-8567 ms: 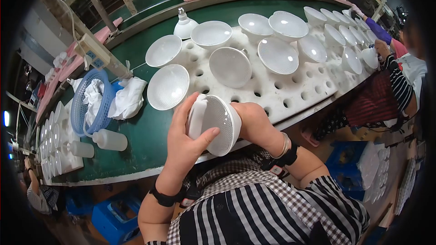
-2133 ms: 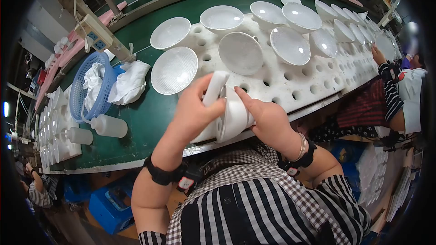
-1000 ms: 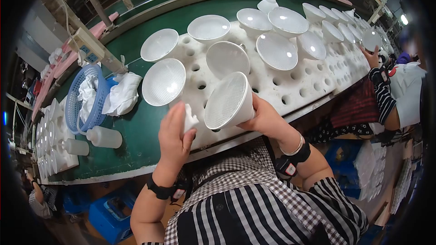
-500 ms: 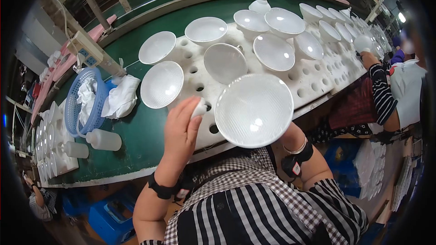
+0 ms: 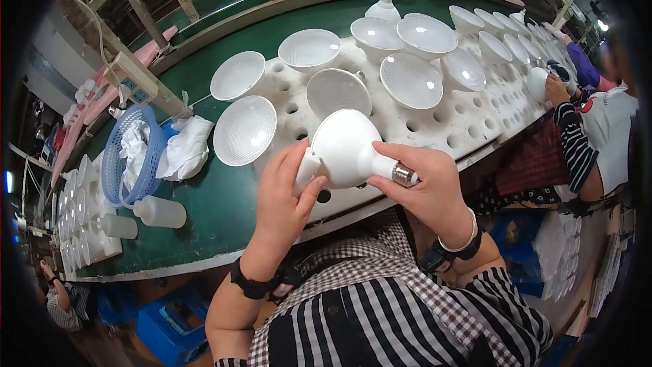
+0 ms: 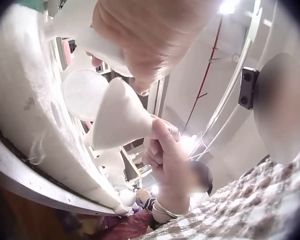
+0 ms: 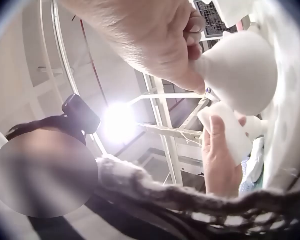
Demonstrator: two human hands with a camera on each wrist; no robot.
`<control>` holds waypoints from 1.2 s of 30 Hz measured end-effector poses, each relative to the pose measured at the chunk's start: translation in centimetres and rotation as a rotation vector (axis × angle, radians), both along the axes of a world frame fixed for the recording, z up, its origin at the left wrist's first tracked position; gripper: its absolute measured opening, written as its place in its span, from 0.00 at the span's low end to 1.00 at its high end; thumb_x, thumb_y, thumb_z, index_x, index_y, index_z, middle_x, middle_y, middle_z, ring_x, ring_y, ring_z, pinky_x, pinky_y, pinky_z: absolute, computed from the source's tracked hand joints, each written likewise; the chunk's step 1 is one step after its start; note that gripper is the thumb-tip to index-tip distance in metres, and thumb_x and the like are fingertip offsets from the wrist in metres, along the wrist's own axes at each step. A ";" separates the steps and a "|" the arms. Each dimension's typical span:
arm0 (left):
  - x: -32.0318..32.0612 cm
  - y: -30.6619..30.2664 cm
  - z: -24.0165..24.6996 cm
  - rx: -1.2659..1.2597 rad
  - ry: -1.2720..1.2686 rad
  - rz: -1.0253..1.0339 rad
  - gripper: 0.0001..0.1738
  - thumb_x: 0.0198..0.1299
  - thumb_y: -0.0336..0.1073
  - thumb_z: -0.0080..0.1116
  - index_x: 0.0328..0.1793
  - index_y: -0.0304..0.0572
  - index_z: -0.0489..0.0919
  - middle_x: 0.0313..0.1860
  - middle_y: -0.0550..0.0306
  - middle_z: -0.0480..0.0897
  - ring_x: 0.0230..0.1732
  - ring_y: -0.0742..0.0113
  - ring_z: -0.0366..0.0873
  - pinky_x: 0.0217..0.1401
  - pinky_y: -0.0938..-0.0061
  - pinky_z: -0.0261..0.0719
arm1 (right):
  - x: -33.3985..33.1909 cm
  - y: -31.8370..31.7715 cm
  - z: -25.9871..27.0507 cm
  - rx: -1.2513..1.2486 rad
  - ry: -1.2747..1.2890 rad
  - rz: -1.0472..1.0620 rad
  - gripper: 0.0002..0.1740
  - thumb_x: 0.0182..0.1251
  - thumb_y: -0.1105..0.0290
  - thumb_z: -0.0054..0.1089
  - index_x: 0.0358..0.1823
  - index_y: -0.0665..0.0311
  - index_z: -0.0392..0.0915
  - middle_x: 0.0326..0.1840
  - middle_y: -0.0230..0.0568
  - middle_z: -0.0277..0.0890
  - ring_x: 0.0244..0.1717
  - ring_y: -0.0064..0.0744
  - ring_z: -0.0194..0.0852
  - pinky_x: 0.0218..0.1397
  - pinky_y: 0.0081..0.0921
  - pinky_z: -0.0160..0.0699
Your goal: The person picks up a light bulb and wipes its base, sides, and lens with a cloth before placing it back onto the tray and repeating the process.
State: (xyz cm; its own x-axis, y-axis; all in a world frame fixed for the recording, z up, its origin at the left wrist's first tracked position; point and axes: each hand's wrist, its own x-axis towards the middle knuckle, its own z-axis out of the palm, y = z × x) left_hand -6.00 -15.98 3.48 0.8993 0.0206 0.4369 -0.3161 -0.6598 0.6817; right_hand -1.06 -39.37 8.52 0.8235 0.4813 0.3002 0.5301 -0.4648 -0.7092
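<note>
A white reflector light bulb (image 5: 343,143) is held over the front of the foam board, its back turned up and its metal screw base (image 5: 403,175) toward the right. My right hand (image 5: 435,180) grips its narrow neck with thumb and fingers. My left hand (image 5: 280,180) holds a thick white pad (image 5: 307,173), like sponge or folded cloth, against the left rim side. In the right wrist view the pad (image 7: 230,130) sits just below the bulb (image 7: 245,70). The left wrist view shows the bulb's cone (image 6: 119,120) from the side, the right thumb on its neck.
Several reflector bulbs (image 5: 411,81) stand face up in the holed white foam board (image 5: 431,143). To the left are a blue basket (image 5: 151,160) with white cloths, another cloth (image 5: 185,149) and two bottles (image 5: 161,211). A second person (image 5: 577,129) works at the right.
The bulb has turned from facing up at the head camera to showing its back and screw base. My left hand has brought the pad from beside the bulb onto its rim side.
</note>
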 end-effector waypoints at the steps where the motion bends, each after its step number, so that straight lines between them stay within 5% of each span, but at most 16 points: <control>1: 0.1 -0.1 0.3 0.034 -0.056 0.016 0.33 0.54 0.37 0.70 0.67 0.37 0.74 0.61 0.43 0.77 0.58 0.45 0.76 0.59 0.60 0.75 | 0.0 0.2 0.2 0.013 -0.040 -0.034 0.25 0.55 0.67 0.72 0.56 0.63 0.80 0.35 0.46 0.84 0.33 0.42 0.84 0.38 0.32 0.80; 5: -0.2 -1.6 2.2 0.186 -0.119 -0.081 0.38 0.48 0.38 0.75 0.67 0.38 0.74 0.64 0.43 0.75 0.59 0.44 0.75 0.59 0.59 0.75 | 0.3 2.4 -0.6 -0.025 -0.263 0.035 0.22 0.53 0.69 0.71 0.51 0.64 0.80 0.34 0.43 0.84 0.32 0.43 0.83 0.37 0.34 0.79; 9: 0.1 -1.5 0.5 -0.203 0.122 -0.064 0.38 0.43 0.36 0.78 0.64 0.40 0.77 0.58 0.47 0.80 0.55 0.51 0.80 0.58 0.64 0.77 | 0.7 3.3 -0.8 0.071 -0.226 0.124 0.17 0.55 0.72 0.68 0.48 0.64 0.80 0.31 0.42 0.82 0.33 0.45 0.81 0.38 0.39 0.77; 11: 0.3 -1.6 0.6 -0.194 0.126 -0.069 0.34 0.43 0.35 0.78 0.60 0.38 0.78 0.53 0.48 0.82 0.51 0.54 0.82 0.55 0.66 0.78 | 1.2 3.2 -1.5 0.186 -0.303 0.337 0.14 0.57 0.73 0.68 0.46 0.62 0.84 0.28 0.40 0.79 0.28 0.41 0.78 0.34 0.36 0.76; 16: 0.0 -2.1 0.5 -0.326 0.156 -0.087 0.25 0.48 0.33 0.76 0.53 0.37 0.81 0.48 0.53 0.83 0.45 0.64 0.82 0.49 0.72 0.79 | 1.8 1.6 -2.0 0.176 -0.227 0.429 0.17 0.56 0.72 0.67 0.49 0.64 0.82 0.32 0.43 0.80 0.35 0.47 0.79 0.39 0.40 0.75; 18: -0.2 -1.4 -0.1 -0.511 0.245 -0.039 0.23 0.54 0.33 0.74 0.55 0.37 0.81 0.46 0.57 0.83 0.43 0.75 0.79 0.47 0.78 0.78 | 2.2 -0.1 -2.3 0.267 -0.408 0.156 0.32 0.54 0.67 0.74 0.63 0.64 0.76 0.47 0.45 0.80 0.49 0.43 0.79 0.52 0.36 0.76; 19: -0.3 -0.9 -0.4 -0.512 0.246 -0.026 0.23 0.54 0.33 0.74 0.55 0.37 0.81 0.46 0.57 0.83 0.43 0.75 0.79 0.47 0.78 0.78 | 2.4 -0.3 -2.8 0.270 -0.402 0.168 0.32 0.54 0.67 0.74 0.63 0.64 0.76 0.47 0.45 0.80 0.49 0.43 0.79 0.52 0.36 0.76; 21: -0.4 -0.1 -0.8 -0.963 0.283 -0.111 0.24 0.56 0.33 0.72 0.58 0.36 0.79 0.47 0.57 0.84 0.44 0.74 0.80 0.48 0.78 0.78 | 2.8 -0.6 -4.7 0.687 0.174 0.150 0.55 0.49 0.58 0.80 0.77 0.64 0.58 0.67 0.48 0.67 0.68 0.41 0.66 0.70 0.37 0.65; 22: -0.2 0.0 -1.0 -0.999 0.250 -0.157 0.25 0.59 0.34 0.71 0.61 0.34 0.78 0.48 0.56 0.83 0.45 0.73 0.80 0.50 0.77 0.78 | 2.9 -0.6 -5.5 0.737 0.522 0.269 0.71 0.43 0.50 0.84 0.82 0.63 0.41 0.77 0.48 0.51 0.77 0.39 0.51 0.79 0.38 0.49; 26: -0.3 -0.1 -0.8 -1.110 0.312 -0.243 0.25 0.60 0.35 0.71 0.61 0.34 0.77 0.49 0.57 0.83 0.46 0.73 0.80 0.52 0.77 0.78 | 1.0 1.4 -7.2 0.825 0.796 0.362 0.80 0.36 0.42 0.84 0.82 0.63 0.34 0.79 0.48 0.49 0.79 0.41 0.49 0.79 0.39 0.49; 31: -0.2 -0.3 0.1 -0.905 0.302 -0.258 0.23 0.68 0.41 0.60 0.63 0.33 0.76 0.56 0.54 0.79 0.54 0.71 0.77 0.57 0.73 0.76 | 1.0 1.5 -6.8 0.959 0.880 0.332 0.63 0.50 0.48 0.75 0.79 0.65 0.43 0.73 0.47 0.57 0.74 0.39 0.57 0.75 0.38 0.59; 35: -0.6 0.1 1.2 -1.046 0.214 -0.129 0.23 0.68 0.40 0.59 0.64 0.34 0.76 0.60 0.49 0.77 0.56 0.63 0.77 0.59 0.69 0.75 | 1.3 0.9 -6.9 1.039 0.937 0.232 0.45 0.61 0.55 0.63 0.75 0.66 0.52 0.68 0.46 0.65 0.68 0.35 0.66 0.67 0.33 0.70; 36: -0.7 -0.1 1.3 -0.528 -0.095 -0.043 0.23 0.65 0.39 0.61 0.63 0.38 0.78 0.61 0.47 0.77 0.56 0.59 0.77 0.58 0.67 0.74 | 1.3 0.7 -7.0 1.031 0.945 0.236 0.44 0.62 0.55 0.63 0.74 0.66 0.53 0.68 0.46 0.65 0.67 0.35 0.67 0.66 0.32 0.72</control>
